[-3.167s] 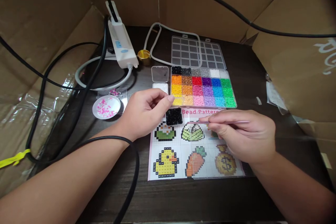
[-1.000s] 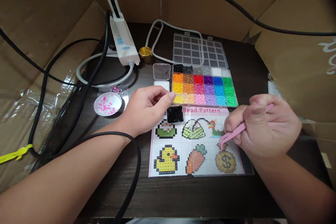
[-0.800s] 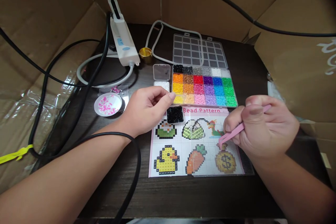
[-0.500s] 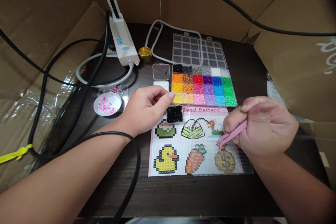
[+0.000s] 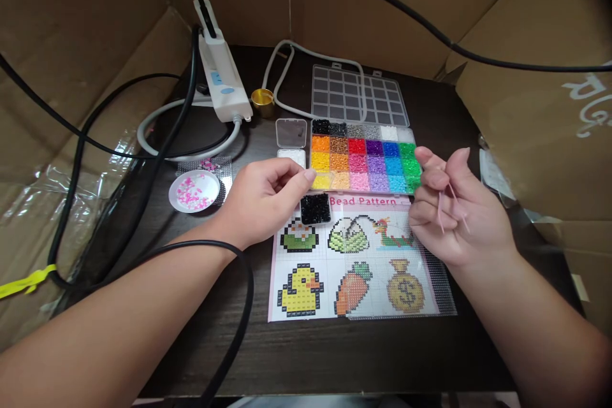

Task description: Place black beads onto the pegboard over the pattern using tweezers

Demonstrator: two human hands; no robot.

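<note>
My left hand [image 5: 268, 201] is closed, thumb and forefinger together, beside a small box of black beads [image 5: 315, 209]. The box's clear lid seems raised at the thumb tip; whether the fingers grip it is hidden. My right hand [image 5: 459, 210] holds pink tweezers [image 5: 440, 213] against the palm, with their two thin tips pointing down and the thumb and forefinger raised. Below lies a bead pattern sheet [image 5: 306, 258] showing a duck, a carrot and a money bag. A clear pegboard [image 5: 442, 284] covers its right part, and a thin black line of beads appears near its top.
Behind the sheet stands a sorted bead case [image 5: 377, 166], its clear lid [image 5: 361, 95] open. A box of white beads [image 5: 291, 156], a dish [image 5: 195, 191] of pink and white beads, a gold cup [image 5: 262, 102], a power strip [image 5: 224, 70] and a black cable [image 5: 243, 306] surround the area.
My right hand has lifted off the pegboard and turned palm up, swinging the tweezers round into the palm. My left hand stays in place.
</note>
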